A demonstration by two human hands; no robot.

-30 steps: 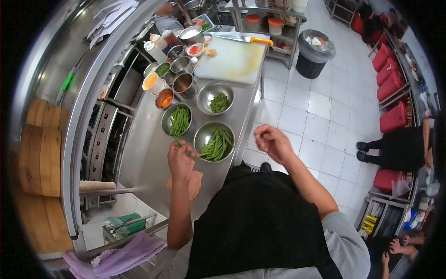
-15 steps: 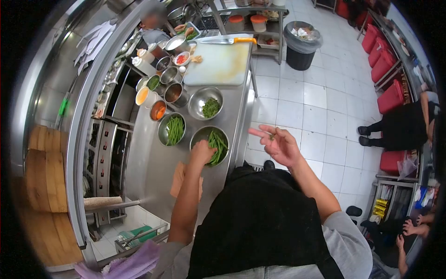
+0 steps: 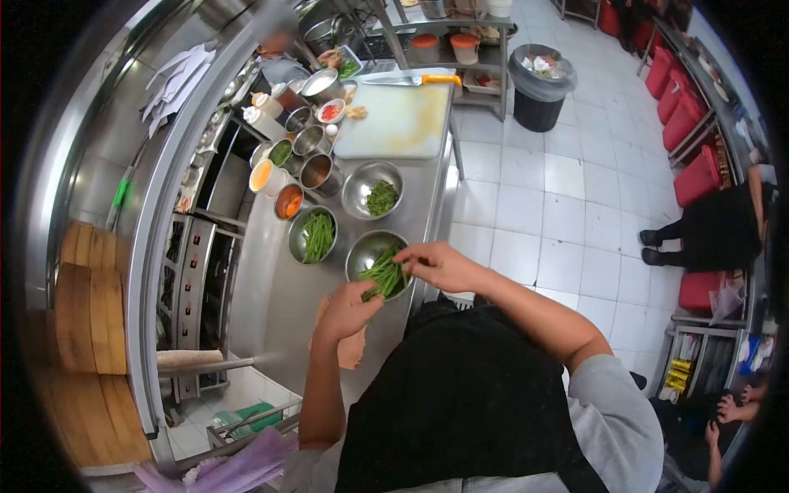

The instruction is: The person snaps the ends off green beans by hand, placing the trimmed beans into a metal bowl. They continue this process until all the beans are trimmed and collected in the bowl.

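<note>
A steel bowl (image 3: 358, 248) of long green beans (image 3: 381, 269) stands near the counter's front edge. My left hand (image 3: 348, 312) is at the bowl's near rim, its fingers pinched on a green bean. Over the right rim, my right hand (image 3: 436, 266) has its thumb and fingertips bent together by the bean ends; what they hold, if anything, is too small to make out. Just beyond are a second bowl of whole green beans (image 3: 318, 237) and a wider steel bowl (image 3: 358, 182) with short cut green pieces (image 3: 382, 198). Brown paper (image 3: 352, 349) lies beside my left wrist.
A white cutting board (image 3: 386, 123) carries a yellow-handled knife (image 3: 423, 80). Sauce pots and squeeze bottles (image 3: 263, 122) line the counter's left side. A lined trash bin (image 3: 539, 103) stands on the tiled floor. Another person (image 3: 283, 66) works at the far end; others are at right.
My right hand has come left from beside the counter to the bean bowl. My left hand has drawn back from inside the bowl to its near rim.
</note>
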